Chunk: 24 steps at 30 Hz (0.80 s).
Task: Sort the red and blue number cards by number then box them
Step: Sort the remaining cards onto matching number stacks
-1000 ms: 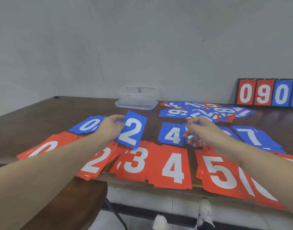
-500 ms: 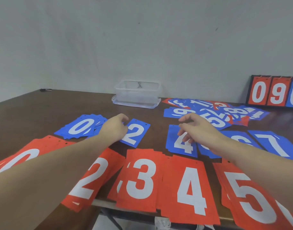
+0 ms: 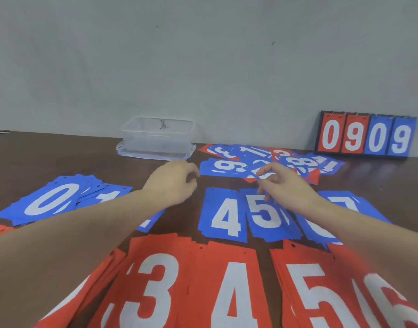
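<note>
Both hands have left the blue 2 card (image 3: 147, 222); left hand (image 3: 171, 184) loosely curled, empty, right hand (image 3: 282, 183) pinching a blue card (image 3: 256, 176).

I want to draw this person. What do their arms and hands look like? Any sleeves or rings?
Both arms are bare right to the picture's edge, with no sleeves showing. The left hand and right hand wear no gloves, rings, watch or bracelets that I can see.

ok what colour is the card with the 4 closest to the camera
Red with a white numeral: the near number 4 card shows best in the head view, in the bottom row.
</note>
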Each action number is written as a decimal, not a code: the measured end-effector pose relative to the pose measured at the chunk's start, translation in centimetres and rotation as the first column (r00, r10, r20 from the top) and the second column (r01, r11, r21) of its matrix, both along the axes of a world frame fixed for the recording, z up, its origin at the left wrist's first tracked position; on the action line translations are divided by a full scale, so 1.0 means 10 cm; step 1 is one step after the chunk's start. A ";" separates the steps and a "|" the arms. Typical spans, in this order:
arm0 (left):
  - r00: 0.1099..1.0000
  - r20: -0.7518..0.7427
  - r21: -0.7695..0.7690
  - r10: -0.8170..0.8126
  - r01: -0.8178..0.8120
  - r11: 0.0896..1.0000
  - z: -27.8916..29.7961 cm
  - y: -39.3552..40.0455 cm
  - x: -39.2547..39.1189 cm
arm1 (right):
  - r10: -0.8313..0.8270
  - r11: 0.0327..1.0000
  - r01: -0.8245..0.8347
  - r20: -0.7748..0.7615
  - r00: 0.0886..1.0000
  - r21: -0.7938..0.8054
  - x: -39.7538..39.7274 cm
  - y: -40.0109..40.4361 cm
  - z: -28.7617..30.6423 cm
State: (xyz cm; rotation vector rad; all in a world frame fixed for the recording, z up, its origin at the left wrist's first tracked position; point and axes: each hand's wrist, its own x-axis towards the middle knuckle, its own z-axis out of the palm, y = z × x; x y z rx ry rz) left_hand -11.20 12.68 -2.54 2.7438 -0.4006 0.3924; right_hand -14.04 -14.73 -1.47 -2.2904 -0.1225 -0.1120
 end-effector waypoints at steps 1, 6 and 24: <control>1.000 -0.013 0.010 -0.014 0.014 1.000 0.01 -0.13 0.07 | -0.007 1.000 0.007 0.007 1.000 -0.027 0.04 -0.09 0.01; 0.994 -0.100 0.010 -0.039 0.040 0.999 0.01 -0.68 0.52 | -0.040 0.987 0.041 0.006 0.999 -0.158 0.33 -0.54 0.03; 0.972 -0.235 -0.127 0.017 -0.048 0.991 -0.37 -0.92 1.25 | -0.159 0.920 0.092 -0.149 0.976 -0.382 1.21 -0.60 -0.15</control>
